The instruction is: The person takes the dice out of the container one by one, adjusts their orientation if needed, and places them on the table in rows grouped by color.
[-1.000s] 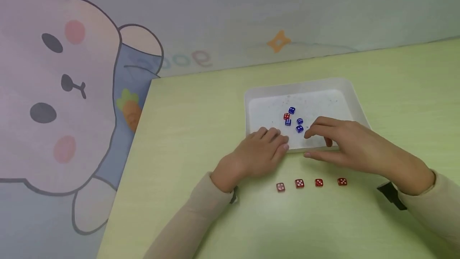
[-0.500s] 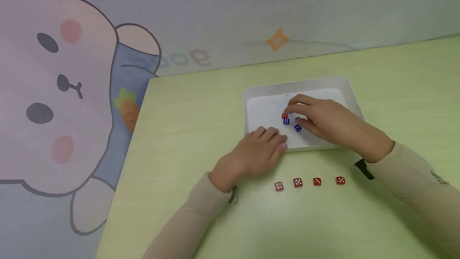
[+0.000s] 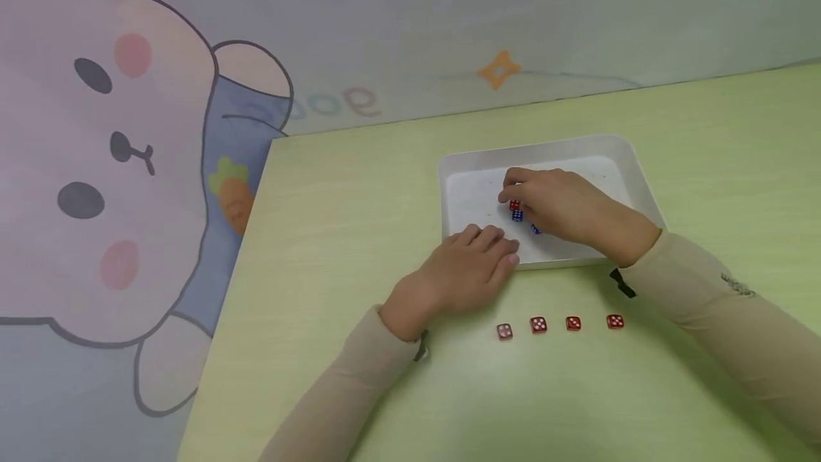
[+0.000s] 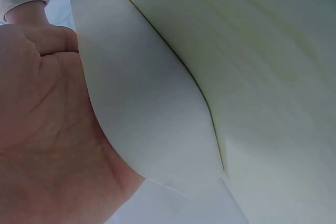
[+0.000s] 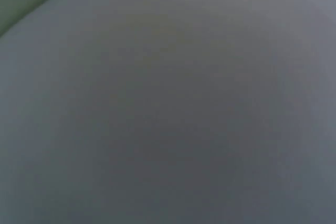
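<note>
A white tray sits on the green table. A red die and blue dice lie in it. My right hand reaches into the tray, its fingertips curled down onto the red die, pinching it and hiding some of the blue dice. My left hand rests with relaxed fingers on the tray's near left rim. In the left wrist view the palm lies against the tray's edge. The right wrist view is a grey blur.
Several red dice stand in a row on the table in front of the tray, from the leftmost to the rightmost. A cartoon rabbit wall covering runs behind and left of the table.
My right hand moved from the tray's near rim into the tray and left, closing its fingertips on the red die. The left hand stayed put.
</note>
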